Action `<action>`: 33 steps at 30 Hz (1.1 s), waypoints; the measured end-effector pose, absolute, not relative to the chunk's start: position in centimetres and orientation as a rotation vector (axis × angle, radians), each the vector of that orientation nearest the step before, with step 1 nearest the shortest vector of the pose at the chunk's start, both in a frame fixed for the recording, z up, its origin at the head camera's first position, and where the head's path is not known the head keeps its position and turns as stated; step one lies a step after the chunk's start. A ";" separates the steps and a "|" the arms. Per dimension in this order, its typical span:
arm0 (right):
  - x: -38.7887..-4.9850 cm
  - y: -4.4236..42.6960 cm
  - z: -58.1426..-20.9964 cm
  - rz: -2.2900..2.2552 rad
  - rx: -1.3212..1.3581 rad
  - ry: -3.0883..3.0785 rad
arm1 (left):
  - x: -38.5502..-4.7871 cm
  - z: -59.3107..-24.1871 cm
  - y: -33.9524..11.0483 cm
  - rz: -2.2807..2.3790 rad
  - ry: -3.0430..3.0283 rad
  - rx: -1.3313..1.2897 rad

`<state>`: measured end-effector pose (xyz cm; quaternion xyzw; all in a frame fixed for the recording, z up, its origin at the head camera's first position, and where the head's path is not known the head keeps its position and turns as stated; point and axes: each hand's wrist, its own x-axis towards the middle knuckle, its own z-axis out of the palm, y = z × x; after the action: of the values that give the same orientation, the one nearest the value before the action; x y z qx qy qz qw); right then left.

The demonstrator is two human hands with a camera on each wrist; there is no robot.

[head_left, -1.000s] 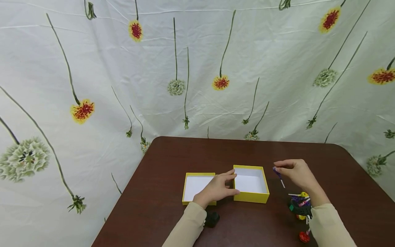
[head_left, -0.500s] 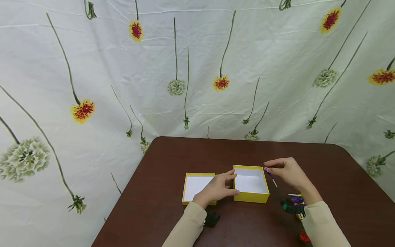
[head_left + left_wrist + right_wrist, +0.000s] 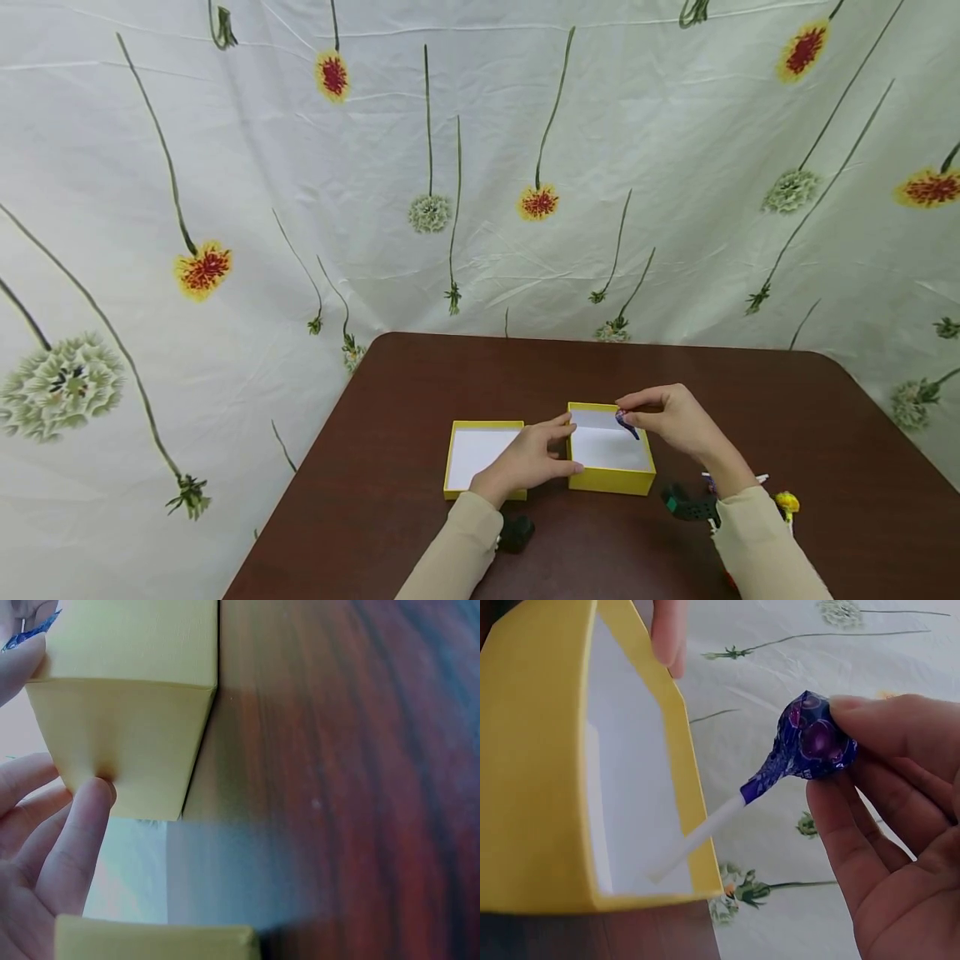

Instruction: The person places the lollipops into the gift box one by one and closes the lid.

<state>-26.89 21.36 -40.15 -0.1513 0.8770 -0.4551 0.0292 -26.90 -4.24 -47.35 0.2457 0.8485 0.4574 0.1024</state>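
A purple-blue wrapped lollipop point(image 3: 627, 423) is pinched by its candy end between the thumb and fingers of the right hand point(image 3: 678, 423), over the right part of the yellow box point(image 3: 611, 481). In the right wrist view the lollipop's point(image 3: 816, 742) white stick points into the white interior of the box point(image 3: 532, 765), which shows nothing inside. The left hand point(image 3: 525, 457) rests on the box's left side, thumb near the front corner and fingers at the rim. In the left wrist view a finger of the left hand point(image 3: 64, 855) touches the outer wall of the box point(image 3: 142, 742).
The shallow yellow lid point(image 3: 480, 458), white inside, lies left of the box, partly behind the left hand. More lollipops, one yellow point(image 3: 787, 502), lie around the right forearm, partly hidden by it. A floral cloth point(image 3: 480, 167) hangs behind the brown table point(image 3: 420, 375).
The right hand has moved left with the lollipop, from beside the box to over it. More of the yellow lollipop shows right of the forearm. The left hand and box have stayed in place.
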 end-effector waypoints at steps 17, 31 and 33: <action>-28.0 19.5 -42.2 -1.390 -0.643 2.590 | -27.0 -47.4 -4.3 1.322 2.520 0.738; -29.1 18.3 -44.3 -1.363 -0.660 2.512 | -26.9 -47.4 -4.3 1.332 2.529 0.760; -29.2 18.1 -44.5 -1.353 -0.643 2.507 | -26.9 -47.4 -4.4 1.339 2.525 0.768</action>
<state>-29.23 18.09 -44.46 -0.2188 0.8532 -0.4604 0.1102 -26.88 -4.37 -47.35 0.2585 0.8496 0.4506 0.0909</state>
